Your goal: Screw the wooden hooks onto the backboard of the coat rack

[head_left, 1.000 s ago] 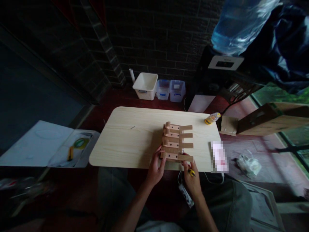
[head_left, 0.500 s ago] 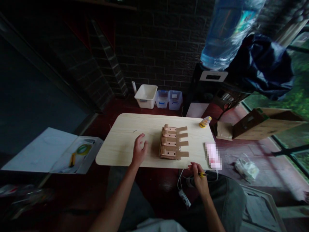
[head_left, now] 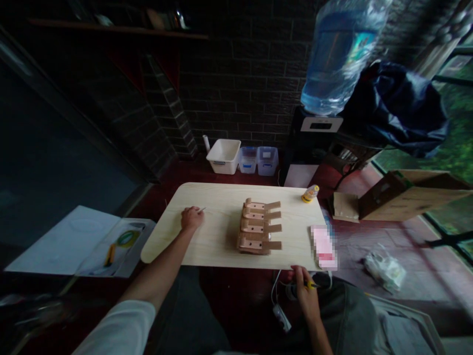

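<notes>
Grey and thin, a small rod (head_left: pixel 201 209) juts from the fingertips of the left hand (head_left: pixel 192 218), which is low over the left part of the table (head_left: pixel 218 246). Its fingers are bent and bunched close together at the rod's near end; whether they pinch it or merely touch it, I cannot tell. The right hand (head_left: pixel 306 291) is just off the table's near edge, its fingers partly curled round a yellow-and-black tool (head_left: pixel 311 284), the thumb side loosely open and the yellow part showing beside the palm.

Between the hands, but farther in on the tabletop, sits the brown cardboard piece (head_left: pixel 254 229), right of the table's middle and clear of both hands. Four strips cross its top, each curled up at the left end, marked with dark dots and reaching out flat past the right side.

Beyond it, near the far right corner, stands a clear container with yellow parts (head_left: pixel 309 194); a pixelated pink object (head_left: pixel 324 246) lies at the right edge. Below the near edge hangs a white power strip (head_left: pixel 281 317). Past the far edge, a cream bin (head_left: pixel 223 157) and two clear bins (head_left: pixel 267 161) line the brick wall
</notes>
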Demonstrator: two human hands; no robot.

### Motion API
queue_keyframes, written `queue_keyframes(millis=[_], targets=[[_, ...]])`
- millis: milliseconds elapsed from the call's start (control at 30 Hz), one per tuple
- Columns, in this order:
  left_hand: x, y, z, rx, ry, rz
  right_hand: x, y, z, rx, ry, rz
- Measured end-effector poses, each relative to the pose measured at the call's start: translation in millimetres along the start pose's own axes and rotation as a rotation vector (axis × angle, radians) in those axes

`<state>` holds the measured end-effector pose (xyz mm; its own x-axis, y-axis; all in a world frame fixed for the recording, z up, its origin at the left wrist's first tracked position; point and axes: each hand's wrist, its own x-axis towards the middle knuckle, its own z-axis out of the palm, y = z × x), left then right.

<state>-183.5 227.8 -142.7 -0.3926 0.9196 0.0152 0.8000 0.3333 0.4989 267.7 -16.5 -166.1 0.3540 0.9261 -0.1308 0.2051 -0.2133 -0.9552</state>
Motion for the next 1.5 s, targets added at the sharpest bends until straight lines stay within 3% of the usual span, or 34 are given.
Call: queue_keyframes(millis=[233,433,600,767,900,1000,1167,1500], targets=[[0,1,-1.8,-0.020,-0.013,-0.035,0,0,0,0.009,-0.020,0.012],[-10,21,-1.2,-0.262,-0.108,0.006,0,3,4,-0.014,-0.038,0.013],[-26,57,-8.3,-0.496,-0.174,0.117,-3,6,6,-0.013,-0.067,0.003],[-62,110,-34.1,-0.765,-0.267,0.311,-9,6,6,-0.047,-0.014,-0.010],[-103,150,-56.2,-0.774,-0.393,0.477,-13,5,5,-0.052,0.041,0.001],[-130,166,-65.8,-0.729,-0.462,0.580,-15,5,3,-0.052,0.061,0.003],[-151,170,-70.1,-0.641,-0.488,0.622,-17,9,2,-0.052,0.061,0.003],[-151,159,-77.7,-0.596,-0.389,0.611,-15,14,3,-0.093,0.048,-0.032]])
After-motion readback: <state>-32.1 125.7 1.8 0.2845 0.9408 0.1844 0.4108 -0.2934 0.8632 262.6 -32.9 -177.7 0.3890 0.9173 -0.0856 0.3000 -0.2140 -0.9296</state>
